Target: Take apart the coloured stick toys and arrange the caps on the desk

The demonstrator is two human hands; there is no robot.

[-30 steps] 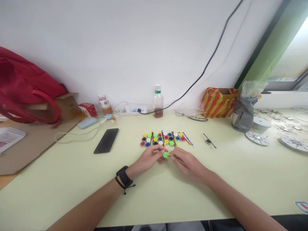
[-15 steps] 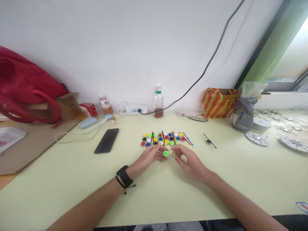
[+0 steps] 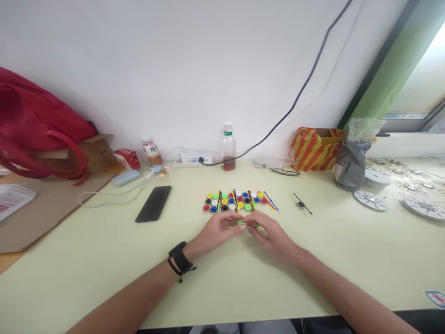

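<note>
My left hand (image 3: 217, 230) pinches a small round green plastic disc (image 3: 240, 223), partly covered by its thumb and fingers. Close against it, my right hand (image 3: 268, 232) grips a thin green pointer (image 3: 255, 226) that meets the disc; whether the two are joined I cannot tell. Just beyond my fingers lie rows of small round discs (image 3: 232, 201) in red, blue, yellow, white, black and green. Thin coloured pointers (image 3: 271, 201) lie among and beside them. Off to the right rests a black pointer with a round disc at its middle (image 3: 301, 204).
A black phone (image 3: 153, 204) lies left of the discs. Along the wall stand a bottle of dark liquid (image 3: 228, 150), a power strip (image 3: 194, 159) and a striped bag (image 3: 316, 147). A grey plastic bag (image 3: 351, 162) and flat round pieces (image 3: 370, 201) are at the right.
My hands have come together, bringing the green pointer up to the green disc. The disc has turned from facing me to nearly edge-on, and my left thumb now covers part of it.
</note>
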